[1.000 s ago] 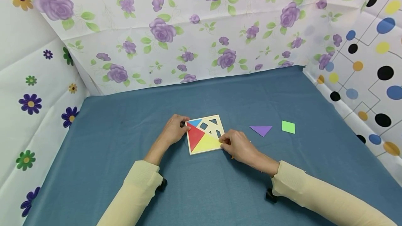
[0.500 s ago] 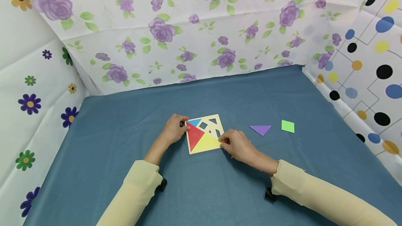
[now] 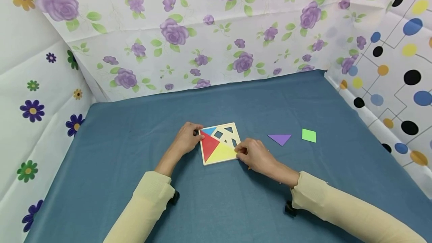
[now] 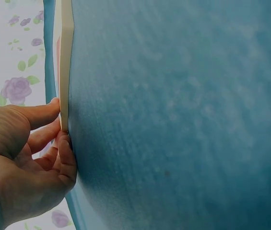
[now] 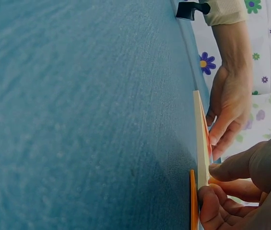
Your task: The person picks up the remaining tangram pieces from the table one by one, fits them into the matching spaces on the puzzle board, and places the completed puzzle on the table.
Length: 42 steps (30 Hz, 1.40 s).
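Observation:
A square wooden tangram board (image 3: pixel 228 136) lies on the blue cloth. A red triangle (image 3: pixel 209 147), a yellow triangle (image 3: pixel 222 154) and a small blue triangle (image 3: pixel 209 131) fill part of it; several cut-out holes show at its upper right. My left hand (image 3: pixel 186 138) grips the board's upper left corner, thumb over the edge by the red triangle. At the right side, my right hand (image 3: pixel 258 156) pinches the board's edge by the yellow triangle's corner. In the right wrist view, an orange piece (image 5: pixel 193 201) lies flat right beside the board, mostly hidden under the right hand in the head view.
A purple triangle (image 3: pixel 279 139) and a green square (image 3: pixel 309 135) lie on the cloth (image 3: pixel 216 205) to the right of the right hand. Flower-printed sheets (image 3: pixel 148 63) rise behind and at the left, and a dotted sheet (image 3: pixel 395 85) stands at the right.

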Available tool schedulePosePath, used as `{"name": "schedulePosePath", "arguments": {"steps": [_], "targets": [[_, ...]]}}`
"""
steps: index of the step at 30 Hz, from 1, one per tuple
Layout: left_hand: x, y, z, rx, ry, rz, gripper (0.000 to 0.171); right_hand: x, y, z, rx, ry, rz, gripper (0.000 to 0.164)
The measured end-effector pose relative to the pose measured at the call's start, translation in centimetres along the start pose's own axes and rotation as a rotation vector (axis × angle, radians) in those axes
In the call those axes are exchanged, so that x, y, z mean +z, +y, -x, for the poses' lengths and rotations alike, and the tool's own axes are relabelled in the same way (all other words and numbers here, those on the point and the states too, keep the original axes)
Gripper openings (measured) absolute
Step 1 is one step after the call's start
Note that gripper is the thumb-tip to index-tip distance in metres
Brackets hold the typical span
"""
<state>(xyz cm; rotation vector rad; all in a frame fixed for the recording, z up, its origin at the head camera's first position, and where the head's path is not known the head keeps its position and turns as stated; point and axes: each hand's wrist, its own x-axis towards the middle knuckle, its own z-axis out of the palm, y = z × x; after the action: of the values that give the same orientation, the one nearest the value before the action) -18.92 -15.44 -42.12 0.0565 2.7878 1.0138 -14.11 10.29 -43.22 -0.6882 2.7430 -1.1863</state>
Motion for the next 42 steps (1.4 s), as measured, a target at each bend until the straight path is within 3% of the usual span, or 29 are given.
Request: {"name": "schedulePosePath", "arguments": {"steps": [27, 42], "targets": [[0.1, 0.2, 0.0, -0.016, -0.004, 0.004, 0.040, -2.2, 0.5, 0.4, -0.026, 0.042, 0.073, 0.013], [0.0, 0.2, 0.1, 0.003, 0.001, 0.008, 0.040, -4.4, 1.5, 1.5, 0.025, 0.035, 0.091, 0.017]]}}
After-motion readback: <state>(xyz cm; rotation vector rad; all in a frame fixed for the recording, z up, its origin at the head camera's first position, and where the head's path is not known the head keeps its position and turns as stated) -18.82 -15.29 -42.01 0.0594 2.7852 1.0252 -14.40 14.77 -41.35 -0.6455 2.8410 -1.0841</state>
